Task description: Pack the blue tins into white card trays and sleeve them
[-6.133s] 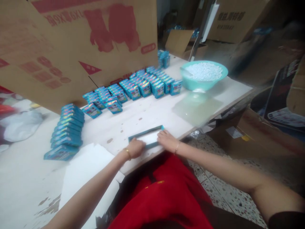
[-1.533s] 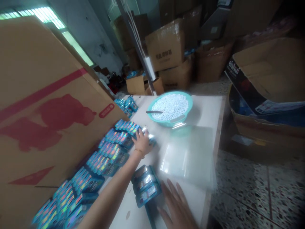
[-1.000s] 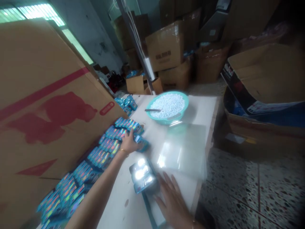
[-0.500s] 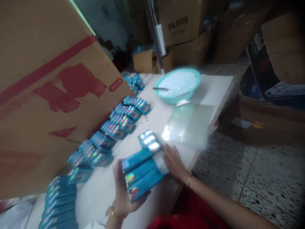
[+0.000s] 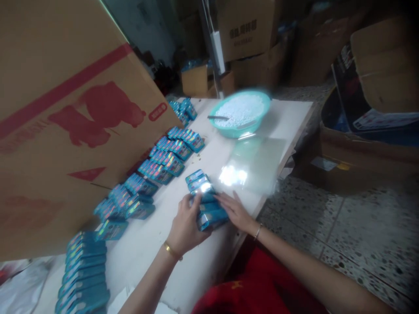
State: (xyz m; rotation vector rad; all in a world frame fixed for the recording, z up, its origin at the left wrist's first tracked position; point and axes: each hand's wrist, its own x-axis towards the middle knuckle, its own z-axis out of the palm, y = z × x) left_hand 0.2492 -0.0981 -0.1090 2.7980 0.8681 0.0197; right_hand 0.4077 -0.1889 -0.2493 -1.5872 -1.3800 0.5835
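Observation:
Small blue boxes with shiny foil fronts lie in a row (image 5: 206, 203) near the table's front edge. My left hand (image 5: 187, 224) grips the nearest few of them from the left side. My right hand (image 5: 236, 211) lies flat against their right side, fingers apart. More blue boxes (image 5: 163, 159) stand in rows along the big cardboard sheet, and a stack of them (image 5: 83, 272) sits at the lower left.
A large brown cardboard sheet (image 5: 65, 109) with red print leans over the table's left side. A teal bowl (image 5: 240, 114) of white pellets with a scoop stands at the far end. Clear plastic sheets (image 5: 253, 163) lie near the right edge. Cardboard cartons (image 5: 369, 109) crowd the floor.
My left hand reached to the far rows, took several blue boxes, lifted them towards me and set them down in the row near the front edge. My right hand stayed beside that row.

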